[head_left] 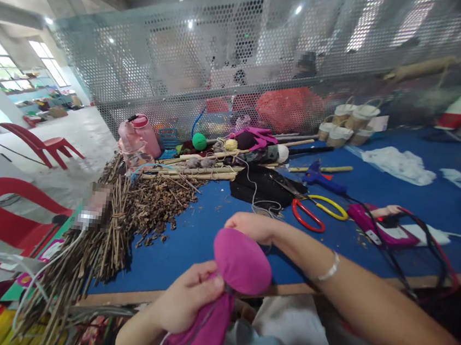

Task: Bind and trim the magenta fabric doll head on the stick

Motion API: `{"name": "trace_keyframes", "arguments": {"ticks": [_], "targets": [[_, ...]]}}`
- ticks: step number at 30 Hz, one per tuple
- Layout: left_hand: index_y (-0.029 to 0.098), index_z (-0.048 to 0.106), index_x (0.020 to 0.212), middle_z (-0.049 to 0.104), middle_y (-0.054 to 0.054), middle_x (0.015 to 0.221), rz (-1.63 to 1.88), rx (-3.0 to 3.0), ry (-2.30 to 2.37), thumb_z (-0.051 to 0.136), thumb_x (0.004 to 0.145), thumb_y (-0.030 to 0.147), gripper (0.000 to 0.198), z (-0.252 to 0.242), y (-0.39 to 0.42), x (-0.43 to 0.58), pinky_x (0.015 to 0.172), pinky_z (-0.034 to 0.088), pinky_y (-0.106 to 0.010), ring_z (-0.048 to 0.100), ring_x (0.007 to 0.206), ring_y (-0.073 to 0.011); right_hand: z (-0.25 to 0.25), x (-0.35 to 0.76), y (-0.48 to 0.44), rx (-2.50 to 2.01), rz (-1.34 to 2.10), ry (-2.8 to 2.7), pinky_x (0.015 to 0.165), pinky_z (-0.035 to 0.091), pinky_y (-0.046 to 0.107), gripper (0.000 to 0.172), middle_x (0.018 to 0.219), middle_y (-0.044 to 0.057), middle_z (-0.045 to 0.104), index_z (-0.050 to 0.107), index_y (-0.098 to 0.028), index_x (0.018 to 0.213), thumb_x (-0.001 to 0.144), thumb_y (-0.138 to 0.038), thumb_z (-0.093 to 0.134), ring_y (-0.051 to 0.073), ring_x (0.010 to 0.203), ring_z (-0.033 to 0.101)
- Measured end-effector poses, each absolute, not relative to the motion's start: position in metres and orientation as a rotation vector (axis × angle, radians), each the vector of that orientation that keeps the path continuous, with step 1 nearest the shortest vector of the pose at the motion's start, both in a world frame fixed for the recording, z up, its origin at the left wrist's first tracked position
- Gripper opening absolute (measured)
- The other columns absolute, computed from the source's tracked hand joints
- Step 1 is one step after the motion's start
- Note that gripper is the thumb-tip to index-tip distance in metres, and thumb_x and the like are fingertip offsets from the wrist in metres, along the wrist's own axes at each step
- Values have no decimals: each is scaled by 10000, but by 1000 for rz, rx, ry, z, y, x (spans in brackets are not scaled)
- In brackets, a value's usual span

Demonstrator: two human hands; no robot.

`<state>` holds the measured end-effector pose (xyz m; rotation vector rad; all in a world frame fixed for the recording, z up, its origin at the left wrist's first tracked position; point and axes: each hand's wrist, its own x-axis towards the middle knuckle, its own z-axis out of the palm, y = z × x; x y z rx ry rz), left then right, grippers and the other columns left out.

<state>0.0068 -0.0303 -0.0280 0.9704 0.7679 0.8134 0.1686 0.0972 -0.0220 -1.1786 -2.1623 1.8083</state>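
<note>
1. Left hand [188, 300]: the grip is closed. Thumb and fingers pinch the gathered neck of the magenta cloth bundle [241, 261], just under its rounded, stuffed head.
2. Right hand [251, 227]: it lies against the far top of the bundle, directly above the left grip. Its fingertips are hidden behind the cloth, so we cannot tell how far they close. A silver bracelet [329, 269] sits on the wrist.
3. Magenta cloth bundle: it is held in the air at the near edge of the tabletop [203, 235], between the two hands. Its loose tail hangs below the left grip toward the lap.
4. Step in hand, as we judge it: the cloth is gathered tight around the filling and the neck is held shut while the head is shaped.
5. The next move, in our judgement, calls for an unbroken pinch at the neck and something to bind it with.
6. Beyond the grip:
   - a pale string [253, 194] across a black cloth [265, 187];
   - scissors [307, 214] with red and yellow handles, further right;
   - a blue glue gun [320, 179] past those.
7. Left of the grip: a twig bundle [95, 246] and loose dry scraps. Beyond these stands a pink bottle [142, 133].
</note>
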Motion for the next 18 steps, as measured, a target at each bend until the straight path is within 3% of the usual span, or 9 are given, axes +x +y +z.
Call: {"name": "trace_keyframes", "arguments": {"ticks": [2,5,7,9,12,15,18], "targets": [[129,695,909,648,-63,757,674,1059,720,630,774,509,408,-29,-30,18,789,433,-311,596,763,-198,5,150,105,-1093,1780,-2370,429,137,232,403,390,-97,292,414,-180,457,588,-407,719,55,415,215],[132,683,846,647,-50,757,729,1135,837,618,781,518,397,-35,-21,20,852,421,-340,588,810,-209,52,133,90,-861,1260,-2878,458,152,253,431,370,-81,272,386,-171,414,697,-348,659,63,420,222],[141,665,840,654,-45,803,903,1144,951,604,800,496,362,-37,-13,10,888,412,-339,581,874,-215,72,137,67,-881,837,-2834,481,158,270,395,391,-62,282,390,-171,423,731,-278,615,77,443,221],[149,643,878,658,-40,839,1068,1091,1039,598,814,469,329,-37,-8,-6,879,421,-320,579,900,-207,74,153,44,-941,666,-2624,498,167,277,394,435,-52,303,372,-172,452,768,-267,588,84,461,224],[157,609,909,651,-21,799,1177,956,1070,606,815,454,312,-36,-6,-21,777,452,-281,589,797,-171,48,174,27,-914,877,-2115,535,270,263,449,526,-31,379,305,-177,484,808,-326,577,96,508,324],[158,605,882,645,-7,760,1181,899,1004,624,803,454,307,-36,-8,-20,728,450,-256,583,722,-141,15,173,22,-558,1308,-1496,678,389,297,441,629,-7,462,322,-184,517,831,-384,557,124,610,444],[154,619,858,646,0,742,1186,886,990,651,777,464,322,-35,-10,-15,694,443,-238,578,674,-127,-1,163,19,-331,1603,-1085,611,394,309,494,470,-66,260,258,-188,503,845,-407,539,91,446,307]]}}
